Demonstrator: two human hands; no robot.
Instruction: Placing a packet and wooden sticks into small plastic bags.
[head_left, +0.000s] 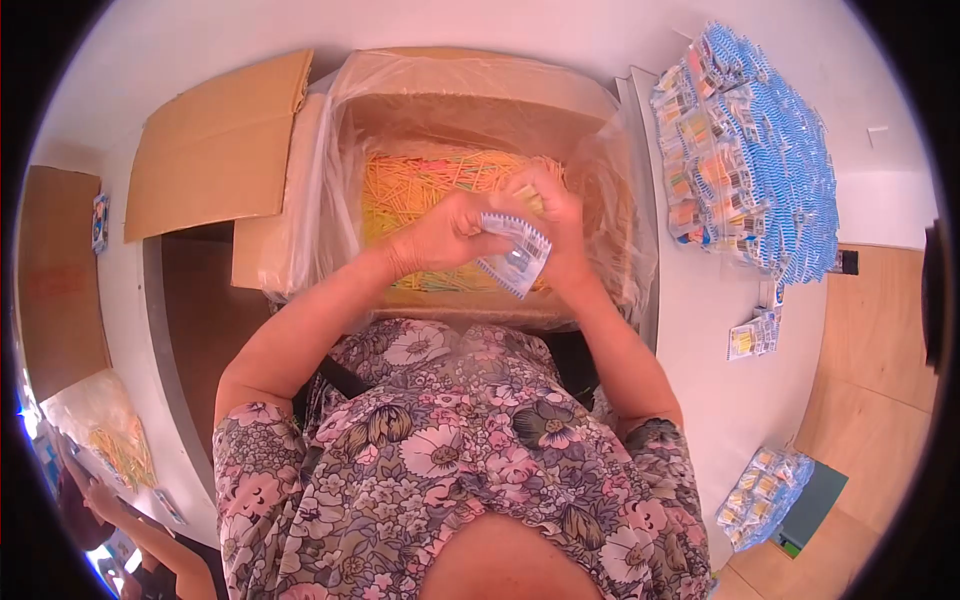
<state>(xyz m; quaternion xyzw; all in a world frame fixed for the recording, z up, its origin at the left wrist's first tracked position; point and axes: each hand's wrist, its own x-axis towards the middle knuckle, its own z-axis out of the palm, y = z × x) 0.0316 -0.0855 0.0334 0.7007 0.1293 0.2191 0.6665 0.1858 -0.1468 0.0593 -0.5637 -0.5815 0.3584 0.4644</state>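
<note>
Brown cardboard sheet (62,270): far left
Pale wood surface (880,330): right side, seams showing
Dark green panel (822,500): lower right
Black object (932,300): right rim, too cropped to identify

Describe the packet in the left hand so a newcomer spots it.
Find the plastic-lined cardboard box at centre, holding thin yellow and orange sticks. Over it, the left hand grips a small, partly clear packet with blue zigzag edging; unlike those in the big pile to the right, it is held singly.
</note>
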